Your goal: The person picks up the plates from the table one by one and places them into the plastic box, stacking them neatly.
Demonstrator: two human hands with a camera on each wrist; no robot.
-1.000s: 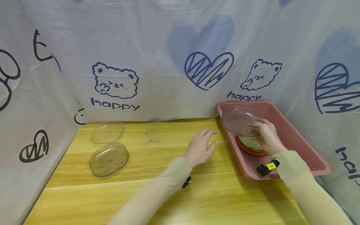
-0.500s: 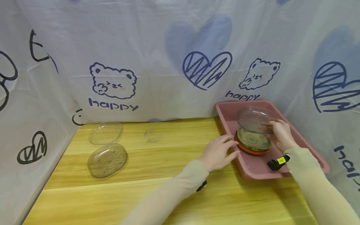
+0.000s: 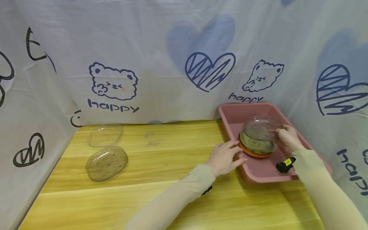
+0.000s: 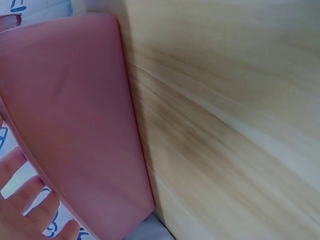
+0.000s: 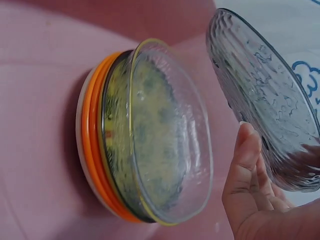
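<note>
My right hand pinches the edge of a clear, ripple-textured plate between thumb and fingers. It holds this plate tilted above a stack inside the pink plastic tub. In the right wrist view the stack has a clear dish with a yellowish rim on top, orange-rimmed plates lower down and a pale edge at the bottom. A gap shows there between the held plate and the stack. My left hand is at the tub's left rim, its fingers fairly straight and holding nothing visible.
Two transparent plates lie on the left of the wooden table: a brownish one in front and a clear one behind. Printed white cloth closes off the back and both sides.
My right hand first shifted the clear plate rightward, then lowered it over the stack. My left hand moved right from above the table to the tub's rim.
</note>
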